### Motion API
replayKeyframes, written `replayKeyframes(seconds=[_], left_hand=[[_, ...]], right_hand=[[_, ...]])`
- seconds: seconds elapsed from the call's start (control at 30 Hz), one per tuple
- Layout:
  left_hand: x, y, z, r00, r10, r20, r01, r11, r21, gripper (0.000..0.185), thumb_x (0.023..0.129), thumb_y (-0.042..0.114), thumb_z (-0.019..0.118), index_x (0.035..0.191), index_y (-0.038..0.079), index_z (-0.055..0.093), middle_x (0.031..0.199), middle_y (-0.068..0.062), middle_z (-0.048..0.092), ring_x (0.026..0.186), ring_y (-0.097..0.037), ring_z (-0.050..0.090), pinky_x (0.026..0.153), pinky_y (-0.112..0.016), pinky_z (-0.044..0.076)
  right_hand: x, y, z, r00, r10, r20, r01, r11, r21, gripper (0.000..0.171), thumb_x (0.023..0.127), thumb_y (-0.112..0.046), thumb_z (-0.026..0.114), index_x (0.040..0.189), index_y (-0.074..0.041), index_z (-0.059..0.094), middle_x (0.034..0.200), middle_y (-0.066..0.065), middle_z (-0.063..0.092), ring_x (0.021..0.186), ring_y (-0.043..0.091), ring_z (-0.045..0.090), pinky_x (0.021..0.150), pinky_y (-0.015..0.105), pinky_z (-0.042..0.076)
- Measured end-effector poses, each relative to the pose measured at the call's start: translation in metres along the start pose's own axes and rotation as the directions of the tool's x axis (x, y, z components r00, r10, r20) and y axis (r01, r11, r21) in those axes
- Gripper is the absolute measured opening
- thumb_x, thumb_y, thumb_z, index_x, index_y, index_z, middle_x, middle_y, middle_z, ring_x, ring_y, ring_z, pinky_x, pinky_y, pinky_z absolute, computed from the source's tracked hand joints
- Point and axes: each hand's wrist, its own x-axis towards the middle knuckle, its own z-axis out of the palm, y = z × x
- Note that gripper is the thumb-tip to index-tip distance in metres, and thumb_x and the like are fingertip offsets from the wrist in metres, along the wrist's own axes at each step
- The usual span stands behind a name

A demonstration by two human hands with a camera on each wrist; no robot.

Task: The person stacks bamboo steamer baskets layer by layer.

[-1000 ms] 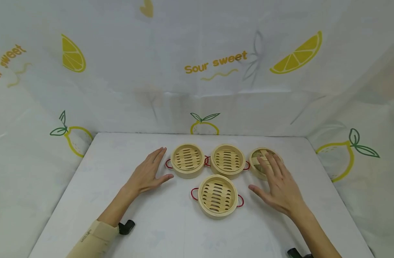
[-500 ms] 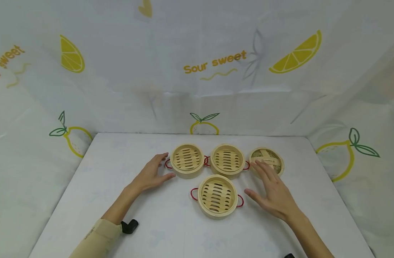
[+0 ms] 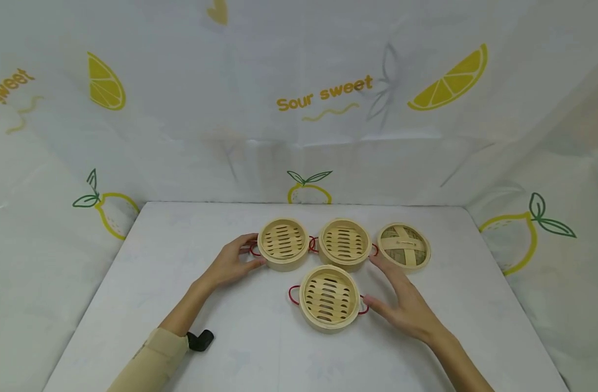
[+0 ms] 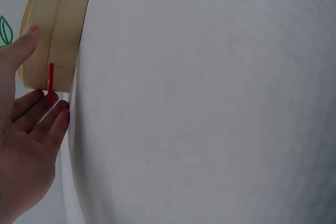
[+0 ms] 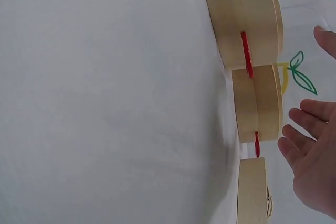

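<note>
Bamboo steamer baskets sit in a cluster on the white table point(image 3: 181, 305), toward its far edge and about midway between its left and right edges. At the left of the cluster, the left hand point(image 3: 230, 264) lies beside the left basket point(image 3: 283, 243): its fingers are relaxed and only lightly bent around that basket's red handle point(image 3: 254, 249), the thumb reaching the basket's near side wall. The left wrist view shows the fingertips right at the handle and the thumb against the wall, with no firm clasp visible. Just right of this one stands the middle basket point(image 3: 345, 243), the two touching at their red handles. In front of them, nearer the person, stands the near basket point(image 3: 328, 297) with a red loop on each side. The right hand point(image 3: 404, 305) lies flat and spread on the table, holding nothing; its thumb tip is at the near basket's right handle and its forefinger points toward the right handle of the middle basket. Farthest right lies a woven bamboo lid point(image 3: 403, 245), flat on the table, just beside the middle basket and apart from the right hand. A tan sleeve point(image 3: 147, 365) covers the left forearm.
</note>
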Motion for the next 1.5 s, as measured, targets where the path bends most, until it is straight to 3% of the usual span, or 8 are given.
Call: replayKeyframes(seconds=[0.07,0.13,0.63,0.87,1.1,1.5], left_hand=[[0.000,0.000,0.000,1.000,-0.007,0.001,0.007,1.000,-0.003,0.076,0.092,0.023,0.089,0.154,-0.004,0.054,0.148,-0.021,0.066,0.139,-0.038,0.065,0.115,-0.048,0.059],[0.000,0.000,0.000,1.000,-0.010,0.001,0.010,1.000,-0.006,0.076,0.092,0.023,0.089,0.154,-0.003,0.054,0.149,-0.021,0.066,0.140,-0.038,0.064,0.115,-0.048,0.059],[0.000,0.000,0.001,1.000,-0.023,0.013,0.023,1.000,0.006,0.077,0.093,0.026,0.089,0.154,-0.004,0.053,0.155,-0.022,0.062,0.143,-0.038,0.062,0.117,-0.048,0.058],[0.001,0.000,0.001,1.000,-0.015,0.015,0.015,1.000,0.002,0.076,0.093,0.025,0.089,0.154,-0.004,0.053,0.155,-0.022,0.062,0.143,-0.038,0.063,0.117,-0.048,0.058],[0.000,-0.001,0.001,1.000,-0.019,0.011,0.019,1.000,-0.001,0.076,0.093,0.026,0.088,0.154,-0.004,0.053,0.155,-0.022,0.062,0.142,-0.038,0.063,0.117,-0.048,0.058],[0.000,0.000,0.000,0.999,-0.029,0.017,0.029,0.999,-0.023,0.076,0.093,0.026,0.088,0.154,-0.003,0.053,0.155,-0.021,0.062,0.144,-0.038,0.062,0.118,-0.047,0.056]], right_hand=[[-0.001,-0.001,0.003,1.000,-0.001,0.010,0.001,1.000,0.011,0.088,0.091,-0.035,0.087,0.166,-0.018,0.044,0.168,0.012,0.050,0.153,0.046,0.047,0.118,0.068,0.043],[-0.001,-0.003,0.006,1.000,-0.003,0.019,0.003,1.000,0.016,0.088,0.090,-0.036,0.087,0.164,-0.015,0.046,0.166,0.011,0.053,0.151,0.044,0.049,0.117,0.070,0.044],[0.000,-0.014,0.015,0.994,-0.012,0.113,0.005,0.998,0.064,0.095,0.085,-0.045,0.090,0.165,-0.022,0.045,0.165,0.003,0.055,0.152,0.038,0.052,0.120,0.070,0.046],[0.002,-0.016,0.019,0.990,-0.051,0.129,0.044,0.997,0.059,0.103,0.078,-0.048,0.096,0.165,-0.023,0.045,0.165,-0.001,0.055,0.152,0.031,0.053,0.122,0.051,0.048],[0.005,-0.017,0.024,0.982,-0.092,0.166,0.081,0.994,0.074,0.115,0.074,-0.051,0.098,0.167,-0.017,0.040,0.168,0.007,0.052,0.153,0.037,0.052,0.119,0.065,0.049],[0.008,-0.024,0.033,0.977,-0.118,0.180,0.104,0.991,0.088,0.131,0.066,-0.053,0.103,0.169,-0.012,0.034,0.170,0.010,0.047,0.155,0.037,0.048,0.122,0.062,0.048]])
